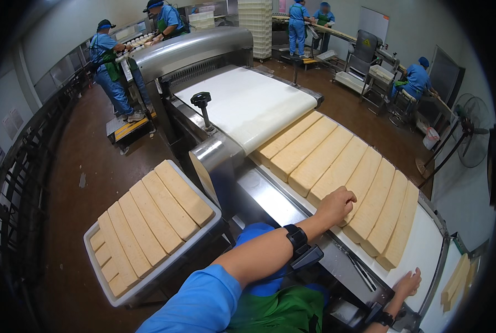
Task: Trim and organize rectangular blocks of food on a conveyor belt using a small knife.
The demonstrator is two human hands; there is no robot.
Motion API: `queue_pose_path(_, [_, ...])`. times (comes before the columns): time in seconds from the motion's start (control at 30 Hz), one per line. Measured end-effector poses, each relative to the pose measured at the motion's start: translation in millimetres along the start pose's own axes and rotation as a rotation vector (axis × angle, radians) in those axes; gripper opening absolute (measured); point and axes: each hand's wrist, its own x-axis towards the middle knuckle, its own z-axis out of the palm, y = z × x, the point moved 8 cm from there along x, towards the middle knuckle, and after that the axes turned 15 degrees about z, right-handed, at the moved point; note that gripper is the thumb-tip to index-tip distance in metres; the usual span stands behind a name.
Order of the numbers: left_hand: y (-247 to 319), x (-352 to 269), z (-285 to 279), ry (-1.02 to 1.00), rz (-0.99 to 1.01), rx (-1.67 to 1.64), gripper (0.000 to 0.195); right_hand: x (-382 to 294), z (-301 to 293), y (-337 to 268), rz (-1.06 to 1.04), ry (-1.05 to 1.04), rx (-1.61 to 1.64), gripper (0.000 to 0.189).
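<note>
Long pale-yellow blocks, probably dough or bread (pixel 341 162), lie side by side on a white conveyor belt (pixel 424 233), one end of the row against the raised white belt (pixel 252 100) of a steel machine. My left hand (pixel 337 206), fingers curled, rests on or just over the near ends of the middle blocks; whether it grips one, I cannot tell. My right hand (pixel 408 284) is beside the belt's near edge, past the last block, fingers apart and nothing in them. Dark bands with a device are on both wrists.
At left stands a grey-white crate (pixel 156 270) filled with similar blocks. A black knob (pixel 201 99) rises from the machine's side. Thin metal tools (pixel 362 270) lie on the steel ledge. More blocks (pixel 456 283) lie at far right. Several co-workers stand or sit farther off, near a fan (pixel 472 129) and stacked crates (pixel 255 29).
</note>
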Motion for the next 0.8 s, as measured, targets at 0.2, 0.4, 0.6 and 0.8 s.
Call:
queue_pose_path(0.2, [-1,0,-1,0.009,0.010,0.006,0.017,-4,0,-4,-0.044,-0.182,0.196,0.027])
queue_pose_path(0.4, [1,-1,0,0.004,-0.012,0.001,0.017,-3,0,2,-0.064,-0.148,0.511,0.027])
queue_pose_path(0.6, [0,-1,-1,0.007,-0.006,0.014,0.016,-9,0,-4,-0.036,-0.255,0.664,0.027])
queue_pose_path(0.8, [-1,-1,1,0.009,0.016,0.005,0.016,-6,7,-1,-0.001,-0.293,0.714,0.027])
